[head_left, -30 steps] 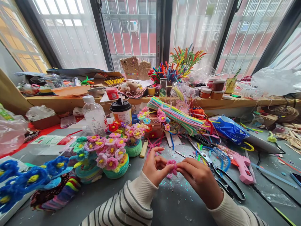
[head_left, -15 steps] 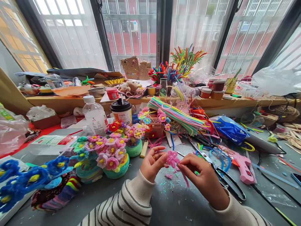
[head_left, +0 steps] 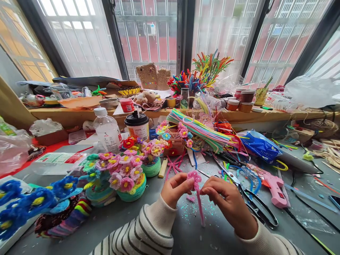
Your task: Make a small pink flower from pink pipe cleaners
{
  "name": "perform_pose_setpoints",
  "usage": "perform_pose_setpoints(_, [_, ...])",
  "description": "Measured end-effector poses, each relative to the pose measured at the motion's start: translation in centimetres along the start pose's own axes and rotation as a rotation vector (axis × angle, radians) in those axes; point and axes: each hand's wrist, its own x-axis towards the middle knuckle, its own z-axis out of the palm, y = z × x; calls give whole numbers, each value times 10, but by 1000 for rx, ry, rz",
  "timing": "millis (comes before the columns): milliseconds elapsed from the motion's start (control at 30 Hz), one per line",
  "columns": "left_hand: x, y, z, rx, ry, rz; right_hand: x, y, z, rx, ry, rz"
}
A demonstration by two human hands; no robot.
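Note:
My left hand [head_left: 175,189] pinches a pink pipe-cleaner flower [head_left: 194,177] between thumb and fingers. Its looped petals face up, and a straight pink stem hangs down below. My right hand [head_left: 225,200] is closed, with its fingertips against the upper part of that stem from the right. Pink fuzz scraps [head_left: 190,198] and glitter lie on the grey table [head_left: 191,237] beneath. Beyond my left hand are loose pink pipe cleaners [head_left: 175,164]. Large black-handled scissors [head_left: 261,209] lie open just right of my right hand.
Potted pipe-cleaner flowers [head_left: 126,177] and blue flowers [head_left: 39,202] crowd the left. A pink glue gun [head_left: 276,189] with a cable lies at right. Behind stand a plastic bottle [head_left: 106,131], a lidded cup [head_left: 137,127] and a pastel pipe-cleaner bundle [head_left: 196,129]. A cream lighter-like stick [head_left: 163,168] lies mid-table.
The pink flower has turned, so its stem now hangs nearly straight down in front. My left hand has lowered slightly, and my right fingers have moved onto the stem's side.

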Motion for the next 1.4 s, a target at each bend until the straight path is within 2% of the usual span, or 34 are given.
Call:
perform_pose_setpoints(167, [-5,1,5,11,-42,55,-4,-2,-2,-111,97,-18])
perform_pose_setpoints(433, [-8,0,11,65,-57,105,-4,-4,-3,-278,102,-205])
perform_pose_setpoints(767, [-7,-4,11,34,27,118,-5,-4,1,-336,146,-193])
perform_pose_setpoints(933, [-6,-4,12,14,11,143,-3,-6,-1,-249,149,-172])
perform_pose_setpoints(1167, [-8,1,14,64,-4,101,-3,-3,-4,-247,58,-150])
perform_pose_setpoints(1400, [-10,3,15,74,10,88,-6,-6,-2,-320,112,-221])
